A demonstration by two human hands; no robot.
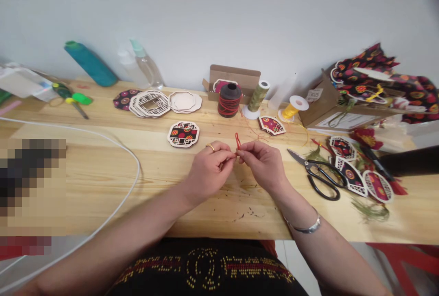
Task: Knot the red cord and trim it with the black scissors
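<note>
My left hand [209, 168] and my right hand [262, 162] meet fingertip to fingertip over the middle of the wooden table [103, 182]. Between them they pinch a thin red cord [237, 143], whose small loop stands up above the fingers. A gold ring sits on my left hand, a silver bracelet on my right wrist. Just behind the hands lies an octagonal wooden ornament with patterned cloth [184, 134], and a fan-shaped ornament [271, 125] lies to the right of it.
Black scissors [320, 175] lie right of my right hand, beside several finished ornaments [356, 172]. Spools of red [229, 99], green [258, 97] and yellow thread [293, 108] stand behind. Stacked wooden frames [151, 103], bottles, green scissors and a white cable [130, 168] occupy the left.
</note>
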